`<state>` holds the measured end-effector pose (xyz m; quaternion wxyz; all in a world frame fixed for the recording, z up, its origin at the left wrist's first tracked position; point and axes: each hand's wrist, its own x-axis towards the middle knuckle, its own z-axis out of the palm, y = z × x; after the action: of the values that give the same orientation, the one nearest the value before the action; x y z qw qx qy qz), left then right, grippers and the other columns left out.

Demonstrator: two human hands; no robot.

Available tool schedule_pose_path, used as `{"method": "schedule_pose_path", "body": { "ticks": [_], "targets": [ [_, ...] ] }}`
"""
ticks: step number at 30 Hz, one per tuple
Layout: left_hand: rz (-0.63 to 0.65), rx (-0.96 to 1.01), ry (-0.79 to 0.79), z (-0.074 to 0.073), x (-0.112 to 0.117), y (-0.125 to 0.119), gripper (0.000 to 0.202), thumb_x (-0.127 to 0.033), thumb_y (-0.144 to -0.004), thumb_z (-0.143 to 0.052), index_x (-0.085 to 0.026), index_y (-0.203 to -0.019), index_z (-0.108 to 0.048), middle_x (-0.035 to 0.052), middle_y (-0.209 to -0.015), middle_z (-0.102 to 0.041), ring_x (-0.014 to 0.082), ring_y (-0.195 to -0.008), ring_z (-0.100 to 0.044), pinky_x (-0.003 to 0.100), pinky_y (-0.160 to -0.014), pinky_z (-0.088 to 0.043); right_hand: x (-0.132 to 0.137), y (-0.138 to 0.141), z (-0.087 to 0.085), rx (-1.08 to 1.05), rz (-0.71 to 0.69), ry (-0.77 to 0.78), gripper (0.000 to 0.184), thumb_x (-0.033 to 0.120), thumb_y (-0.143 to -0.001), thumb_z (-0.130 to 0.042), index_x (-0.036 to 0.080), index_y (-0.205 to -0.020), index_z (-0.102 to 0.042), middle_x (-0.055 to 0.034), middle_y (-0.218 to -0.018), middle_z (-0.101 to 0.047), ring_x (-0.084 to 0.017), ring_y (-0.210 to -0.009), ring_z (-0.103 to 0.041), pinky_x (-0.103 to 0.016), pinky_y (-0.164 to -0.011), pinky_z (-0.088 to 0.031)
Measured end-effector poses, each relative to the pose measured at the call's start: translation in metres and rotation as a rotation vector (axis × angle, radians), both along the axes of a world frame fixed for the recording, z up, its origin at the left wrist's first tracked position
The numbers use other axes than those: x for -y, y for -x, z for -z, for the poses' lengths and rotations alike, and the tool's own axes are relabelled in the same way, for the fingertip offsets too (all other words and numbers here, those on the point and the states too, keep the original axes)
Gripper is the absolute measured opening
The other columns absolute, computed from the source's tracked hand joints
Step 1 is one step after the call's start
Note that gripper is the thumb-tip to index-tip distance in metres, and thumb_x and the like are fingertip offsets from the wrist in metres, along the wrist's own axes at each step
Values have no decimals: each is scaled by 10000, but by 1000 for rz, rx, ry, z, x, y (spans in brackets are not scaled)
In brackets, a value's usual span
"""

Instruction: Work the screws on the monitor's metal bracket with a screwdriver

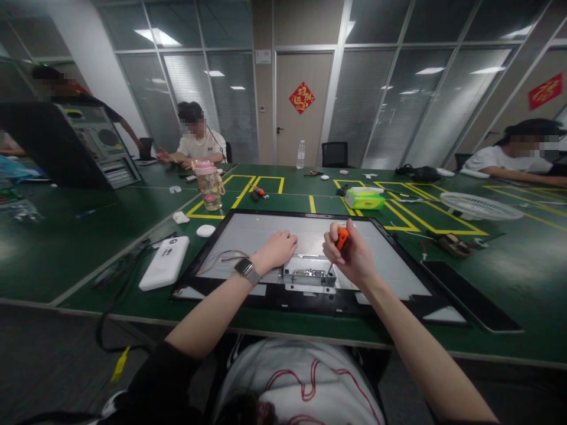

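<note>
While the left hand [278,249] lies open on the smooth grey panel [252,233]; right hand [351,255] clenched round orange-handled screwdriver [342,238].

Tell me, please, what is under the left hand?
The left hand lies flat on the framed panel's grey back, beside the metal bracket where the right hand holds a screwdriver. Whatever sits beneath the palm itself is covered.
</note>
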<state>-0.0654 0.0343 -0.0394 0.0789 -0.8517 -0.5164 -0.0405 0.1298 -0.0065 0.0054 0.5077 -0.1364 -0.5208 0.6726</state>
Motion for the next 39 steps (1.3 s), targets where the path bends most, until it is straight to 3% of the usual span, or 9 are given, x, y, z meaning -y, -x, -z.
{"method": "schedule_pose_path", "body": {
  "ticks": [7, 11, 16, 20, 22, 28, 30, 34, 39],
  "targets": [
    [-13, -8, -3, -3, 1, -1, 297, -258, -1015, -363, -140, -1111, -618, 125, -1080, -619, 236, -972, -602, 354, -891, -461, -6, -2, 2, -8, 248, -107, 333, 535, -840, -659, 204, -872, -661, 30, -624, -566, -90, -439, -471, -221, -404, -347],
    [-5, -5, 12, -4, 2, -1, 296, -250, -1013, -370, -130, -1124, -617, 131, -1087, -619, 238, -986, -600, 358, -908, -457, -8, -4, 4, 52, 488, -303, 198, 400, -830, -714, 206, -805, -686, 3, -692, -632, -125, -591, -591, -256, -550, -476],
    [-2, 10, 14, -4, 2, -1, 308, -246, -1012, -358, -130, -1128, -618, 138, -1095, -616, 243, -991, -598, 365, -907, -459, -4, -3, 10, 144, 794, -444, 66, 286, -858, -696, 228, -831, -705, -6, -723, -674, -154, -633, -641, -293, -611, -511],
    [-3, 23, 24, -5, 3, -1, 304, -242, -1013, -352, -139, -1122, -616, 135, -1091, -616, 247, -989, -595, 377, -905, -458, 0, -2, 16, 244, 737, -633, 249, 299, -982, -478, 250, -1079, -702, -54, -927, -721, -199, -787, -687, -393, -779, -534],
    [-5, 27, 24, -5, 4, -1, 297, -247, -1014, -356, -142, -1111, -616, 132, -1089, -614, 242, -984, -594, 376, -908, -457, 0, -1, 18, 318, 738, -708, 266, 279, -981, -470, 254, -1150, -674, -69, -993, -717, -215, -853, -684, -416, -826, -515],
    [-5, 22, 17, -3, 2, -1, 289, -254, -1010, -369, -136, -1104, -615, 130, -1077, -616, 242, -998, -593, 370, -918, -460, -7, 0, 19, 354, 1038, -782, 98, 247, -826, -709, 238, -919, -679, -21, -811, -589, -196, -762, -549, -362, -751, -449],
    [1, 19, 15, -2, 1, 0, 289, -256, -1009, -370, -136, -1109, -614, 132, -1088, -614, 242, -1002, -593, 370, -919, -463, -6, -3, 18, 343, 1031, -787, 72, 264, -886, -620, 230, -909, -679, -34, -842, -581, -205, -795, -547, -369, -763, -442],
    [9, 22, 15, -1, 0, 1, 296, -267, -1012, -368, -134, -1102, -616, 135, -1092, -615, 247, -1008, -594, 375, -921, -467, -4, -5, 15, 344, 933, -817, 269, 250, -973, -425, 230, -1006, -691, -68, -912, -625, -235, -900, -591, -405, -816, -450],
    [0, 30, 15, -1, 1, 1, 297, -262, -1010, -364, -137, -1105, -617, 133, -1089, -616, 244, -1001, -598, 377, -919, -471, -8, -3, 16, 342, 1060, -797, 66, 270, -865, -652, 245, -911, -692, -34, -826, -560, -221, -830, -553, -383, -773, -455]
  ]
}}
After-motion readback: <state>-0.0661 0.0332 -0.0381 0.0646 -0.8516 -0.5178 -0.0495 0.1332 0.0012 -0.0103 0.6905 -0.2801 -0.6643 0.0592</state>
